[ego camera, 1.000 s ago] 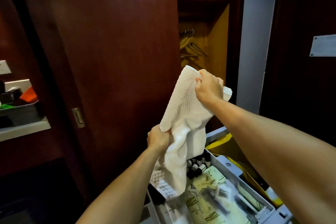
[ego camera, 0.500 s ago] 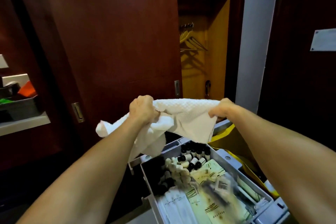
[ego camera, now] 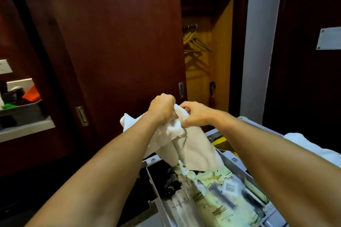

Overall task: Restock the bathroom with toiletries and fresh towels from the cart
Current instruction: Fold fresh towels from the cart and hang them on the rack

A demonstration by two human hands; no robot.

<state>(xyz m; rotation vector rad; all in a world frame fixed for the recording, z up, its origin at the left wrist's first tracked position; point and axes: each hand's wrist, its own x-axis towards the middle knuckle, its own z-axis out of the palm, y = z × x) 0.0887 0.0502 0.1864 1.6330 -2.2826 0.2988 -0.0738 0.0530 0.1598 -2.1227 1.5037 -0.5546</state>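
A white textured towel (ego camera: 193, 145) hangs folded over the grey cart tray (ego camera: 238, 164). My left hand (ego camera: 161, 109) grips its bunched top edge, and my right hand (ego camera: 196, 116) pinches the same edge right beside it, so both hands meet above the tray. The towel's lower part droops onto the toiletries (ego camera: 212, 199): wrapped packets and small dark bottles lying in the tray. One loose corner of the towel sticks out to the left behind my left forearm.
A dark wooden sliding door (ego camera: 110, 51) stands straight ahead, with an open closet with hangers (ego camera: 195, 46) to its right. A counter with a tray of items (ego camera: 22, 116) is at the left. More white linen (ego camera: 302, 143) lies at the cart's right.
The towel went from hanging upright to spread wide between my hands. Now both hands have come together, folding it in half over the tray.
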